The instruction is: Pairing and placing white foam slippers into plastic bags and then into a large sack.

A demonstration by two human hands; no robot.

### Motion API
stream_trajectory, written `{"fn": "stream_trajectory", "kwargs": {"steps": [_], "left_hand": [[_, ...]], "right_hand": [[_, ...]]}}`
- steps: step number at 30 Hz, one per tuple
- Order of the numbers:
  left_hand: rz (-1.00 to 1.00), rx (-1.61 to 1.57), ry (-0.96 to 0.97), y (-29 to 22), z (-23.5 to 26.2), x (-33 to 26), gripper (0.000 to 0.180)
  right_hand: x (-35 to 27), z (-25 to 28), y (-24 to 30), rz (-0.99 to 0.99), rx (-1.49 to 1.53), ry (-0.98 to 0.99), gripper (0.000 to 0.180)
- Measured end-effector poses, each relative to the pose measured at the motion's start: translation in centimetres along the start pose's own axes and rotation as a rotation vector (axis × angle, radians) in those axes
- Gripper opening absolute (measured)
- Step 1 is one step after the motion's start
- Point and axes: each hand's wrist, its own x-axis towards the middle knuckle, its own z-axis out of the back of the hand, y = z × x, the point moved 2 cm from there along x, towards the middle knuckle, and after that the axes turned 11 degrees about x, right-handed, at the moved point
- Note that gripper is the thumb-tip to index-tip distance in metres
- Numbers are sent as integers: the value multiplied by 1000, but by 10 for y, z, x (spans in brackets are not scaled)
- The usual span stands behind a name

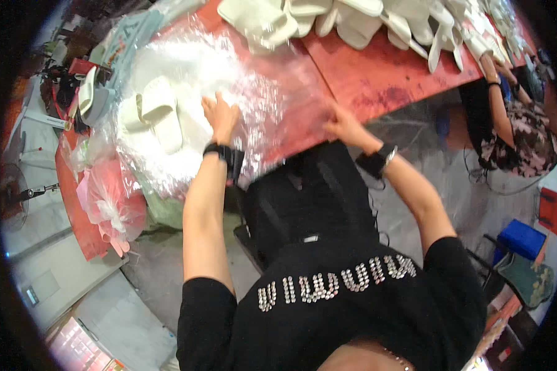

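Clear plastic film (254, 133) near both hands

Head view: it spreads over the red counter (377, 80), upper left, white slippers (157, 109) seemingly on top. The left hand (221, 117), half-curled, is over it; the right hand (349, 128) blurs at upper centre. Whether either grips, I cannot tell. Light, even tension would likely keep the film flat.

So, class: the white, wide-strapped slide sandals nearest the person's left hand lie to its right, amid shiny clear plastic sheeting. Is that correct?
Not quite: the side is wrong. In the head view, the white, wide-strapped slide sandals lie to the left of the person's left hand, amid the shiny clear plastic sheeting.
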Motion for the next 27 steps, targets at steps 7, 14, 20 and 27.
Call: {"fn": "stream_trajectory", "kwargs": {"steps": [7,14,20,27], "left_hand": [[-53,107,-130,-7,58,-19,49],[-459,-353,-385,-101,68,52,45],[-428,-302,-439,-145,58,91,51],[-393,-230,-351,-133,70,154,59]], "right_hand": [[0,-29,9,-39,88,230,37],[13,-20,10,178,-134,73,20],[10,-13,-7,274,-368,143,14],[13,-10,5,201,-305,188,18]]}}
